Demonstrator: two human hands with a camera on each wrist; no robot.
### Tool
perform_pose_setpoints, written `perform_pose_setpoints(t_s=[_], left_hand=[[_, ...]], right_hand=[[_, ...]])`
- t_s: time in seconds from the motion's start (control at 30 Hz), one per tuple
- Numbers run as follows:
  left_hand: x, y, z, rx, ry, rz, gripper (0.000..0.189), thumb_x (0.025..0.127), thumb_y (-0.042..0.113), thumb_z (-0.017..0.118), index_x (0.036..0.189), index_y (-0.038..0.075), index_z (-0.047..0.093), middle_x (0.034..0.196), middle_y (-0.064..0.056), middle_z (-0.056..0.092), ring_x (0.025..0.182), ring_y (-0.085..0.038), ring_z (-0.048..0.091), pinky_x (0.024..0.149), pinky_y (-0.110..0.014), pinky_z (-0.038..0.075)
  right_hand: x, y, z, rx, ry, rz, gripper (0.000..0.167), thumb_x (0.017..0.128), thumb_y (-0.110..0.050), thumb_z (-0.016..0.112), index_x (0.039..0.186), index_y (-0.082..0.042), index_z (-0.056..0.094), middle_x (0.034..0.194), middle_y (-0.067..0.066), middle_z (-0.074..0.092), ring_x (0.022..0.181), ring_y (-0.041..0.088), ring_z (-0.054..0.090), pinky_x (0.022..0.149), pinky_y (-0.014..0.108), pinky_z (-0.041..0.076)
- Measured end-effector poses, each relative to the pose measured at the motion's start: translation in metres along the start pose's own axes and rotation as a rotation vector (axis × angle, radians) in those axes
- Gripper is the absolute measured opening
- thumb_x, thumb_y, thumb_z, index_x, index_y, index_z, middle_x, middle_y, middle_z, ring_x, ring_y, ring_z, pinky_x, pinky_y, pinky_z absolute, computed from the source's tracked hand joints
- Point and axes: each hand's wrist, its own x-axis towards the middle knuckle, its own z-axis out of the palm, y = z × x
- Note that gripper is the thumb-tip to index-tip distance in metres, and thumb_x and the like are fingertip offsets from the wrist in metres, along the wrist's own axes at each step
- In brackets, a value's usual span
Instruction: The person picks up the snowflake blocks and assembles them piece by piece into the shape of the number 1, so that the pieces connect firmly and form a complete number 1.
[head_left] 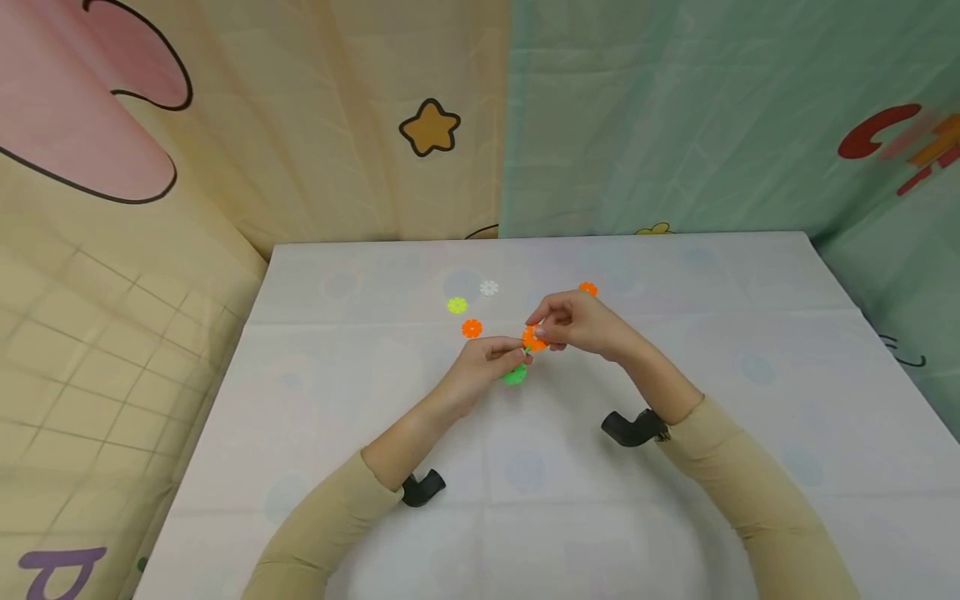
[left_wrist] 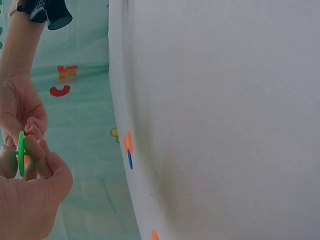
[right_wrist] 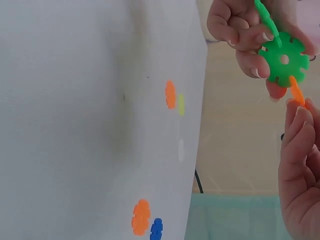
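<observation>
My left hand (head_left: 483, 367) pinches a green notched interlocking disc (right_wrist: 285, 60). A second green disc (right_wrist: 266, 20) is joined to it at an angle, seen nearly edge-on in the right wrist view. Between the thumb and fingertips of my right hand (head_left: 577, 323) is an orange notched disc (head_left: 534, 337). In the right wrist view the edge of this orange disc meets a notch at the green disc's rim. Both hands are close together above the white table, fingertips almost touching. The left wrist view shows a green disc (left_wrist: 21, 155) edge-on between the left thumb and fingers.
Beyond the hands on the white table (head_left: 337, 400) lie a loose orange disc (head_left: 472, 328), a yellow disc (head_left: 457, 305) and a white disc (head_left: 489, 287). Another orange disc (head_left: 588, 288) lies behind the right hand, beside a blue disc (right_wrist: 156, 229). Printed curtains (head_left: 645, 125) hang behind the table.
</observation>
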Motion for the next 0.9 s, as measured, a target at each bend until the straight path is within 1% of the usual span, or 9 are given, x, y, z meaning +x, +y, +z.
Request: perform_pose_setpoints(t_s=[0.13, 0.3, 0.37, 0.5, 0.6, 0.7, 0.77, 0.83, 0.9], left_hand=[[0.0, -0.001, 0.001, -0.018, 0.035, 0.009, 0.029, 0.095, 0.008, 0.052, 0.113, -0.015, 0.057, 0.102, -0.025, 0.062, 0.085, -0.014, 0.056, 0.077, -0.024, 0.046], [-0.002, -0.001, 0.002, -0.027, 0.039, 0.005, 0.029, 0.096, 0.007, 0.051, 0.113, -0.015, 0.057, 0.103, -0.028, 0.061, 0.094, -0.028, 0.057, 0.078, -0.023, 0.046], [-0.003, 0.0, 0.002, -0.028, 0.043, 0.009, 0.029, 0.096, 0.007, 0.051, 0.113, -0.014, 0.058, 0.105, -0.03, 0.06, 0.096, -0.032, 0.056, 0.078, -0.024, 0.046], [-0.004, 0.002, 0.004, -0.037, 0.059, 0.017, 0.028, 0.096, 0.009, 0.052, 0.113, -0.012, 0.059, 0.107, -0.03, 0.06, 0.096, -0.033, 0.057, 0.078, -0.024, 0.047], [-0.004, 0.003, 0.005, -0.043, 0.075, 0.021, 0.028, 0.096, 0.01, 0.052, 0.113, -0.011, 0.06, 0.107, -0.03, 0.061, 0.098, -0.033, 0.057, 0.08, -0.025, 0.047], [-0.005, 0.002, 0.005, -0.043, 0.085, 0.028, 0.027, 0.095, 0.009, 0.052, 0.111, -0.012, 0.06, 0.104, -0.029, 0.061, 0.094, -0.029, 0.059, 0.079, -0.025, 0.047], [-0.005, 0.002, 0.005, -0.046, 0.077, 0.035, 0.027, 0.095, 0.008, 0.052, 0.109, -0.014, 0.06, 0.101, -0.028, 0.062, 0.088, -0.022, 0.058, 0.077, -0.024, 0.047], [-0.005, 0.001, 0.005, -0.045, 0.062, 0.049, 0.028, 0.095, 0.007, 0.052, 0.108, -0.017, 0.059, 0.095, -0.022, 0.065, 0.084, -0.015, 0.056, 0.075, -0.024, 0.046], [-0.005, 0.001, 0.006, -0.05, 0.05, 0.065, 0.028, 0.095, 0.007, 0.052, 0.107, -0.018, 0.058, 0.09, -0.016, 0.065, 0.082, -0.013, 0.054, 0.074, -0.024, 0.045]], right_hand=[[0.0, 0.0, 0.003, 0.026, -0.012, 0.014, 0.008, 0.089, 0.001, 0.058, 0.096, 0.006, 0.059, 0.068, 0.013, 0.061, 0.063, 0.033, 0.055, 0.059, 0.032, 0.051], [-0.002, 0.004, 0.007, 0.05, 0.001, 0.006, 0.008, 0.09, 0.003, 0.056, 0.097, 0.007, 0.057, 0.071, 0.012, 0.062, 0.06, 0.028, 0.055, 0.057, 0.03, 0.051], [-0.003, 0.005, 0.009, 0.059, 0.017, -0.005, 0.008, 0.09, 0.003, 0.056, 0.097, 0.008, 0.057, 0.072, 0.012, 0.062, 0.06, 0.028, 0.055, 0.057, 0.03, 0.05], [-0.005, 0.005, 0.013, 0.08, 0.074, 0.002, 0.009, 0.09, 0.004, 0.055, 0.097, 0.008, 0.057, 0.071, 0.011, 0.062, 0.06, 0.028, 0.055, 0.055, 0.027, 0.05], [-0.006, 0.006, 0.015, 0.102, 0.108, 0.008, 0.01, 0.09, 0.005, 0.055, 0.099, 0.009, 0.057, 0.073, 0.011, 0.063, 0.06, 0.031, 0.056, 0.056, 0.028, 0.051], [-0.006, 0.006, 0.015, 0.118, 0.105, 0.004, 0.011, 0.09, 0.005, 0.055, 0.099, 0.01, 0.057, 0.074, 0.011, 0.064, 0.06, 0.031, 0.057, 0.057, 0.03, 0.052], [-0.005, 0.007, 0.014, 0.125, 0.082, 0.001, 0.011, 0.09, 0.004, 0.055, 0.099, 0.01, 0.057, 0.073, 0.011, 0.063, 0.059, 0.03, 0.056, 0.057, 0.03, 0.051], [-0.005, 0.007, 0.011, 0.132, 0.052, -0.006, 0.01, 0.09, 0.005, 0.055, 0.098, 0.01, 0.058, 0.073, 0.011, 0.064, 0.058, 0.026, 0.055, 0.055, 0.03, 0.05], [-0.004, 0.008, 0.009, 0.139, 0.02, -0.023, 0.009, 0.09, 0.005, 0.055, 0.097, 0.011, 0.058, 0.073, 0.011, 0.064, 0.056, 0.022, 0.053, 0.054, 0.029, 0.049]])
